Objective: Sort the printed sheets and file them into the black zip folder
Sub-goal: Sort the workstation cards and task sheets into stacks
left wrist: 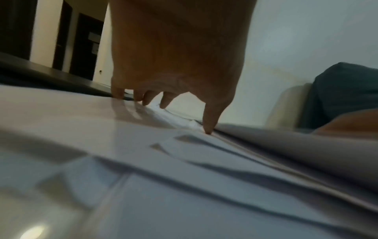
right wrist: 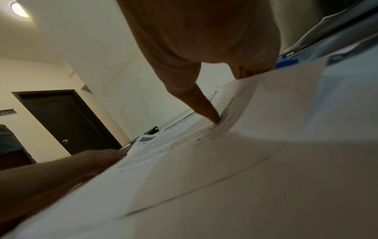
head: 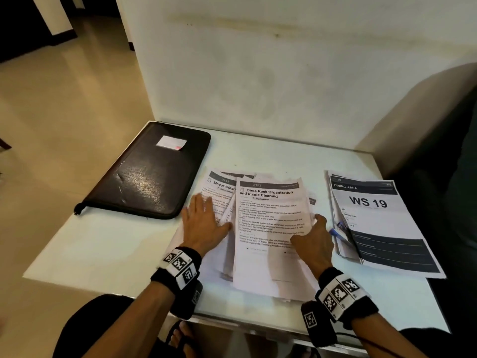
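So, standing by the counter (head: 271, 156): nearest to the person is the loose middle pile of printed sheets (head: 260, 267), and I'll place everything off that pile. Both hands are on it. The left hand (head: 204, 223) lies flat on the pile's left side, fingers (left wrist: 165, 101) straight and a bit spread, thumb tip down by the edge of the top page. My guess is it's just pinning the lower pages so they don't skate around.

The right hand (head: 313, 239) is at the pile's right edge. The wrist view shows its thumb (right wrist: 206, 108) pressing on the print while the other fingers go under the lifted edge, so it's pinching the "Shoe Rack Organization" sheet (head: 271, 215), probably peeling it off to sort it. That page's long axis runs away from the person, title at the far end, tilted slightly. The "Mirror Clean…" sheet (head: 219, 184) peeks out underneath on the left, fanned the other way.

Right of the pile, well apart from it, is a second stack topped by the "WS 19" sheet (head: 374, 215), long axis skewed toward the near right corner. Looks like the already-sorted heap. Something blue (head: 338, 229) sticks out at its left edge; can't tell what.

Farther back and left of the pile sits the black zip folder (head: 152, 171), flat, closed as far as I can see, long axis diagonal. Nothing filed yet, I'd say.
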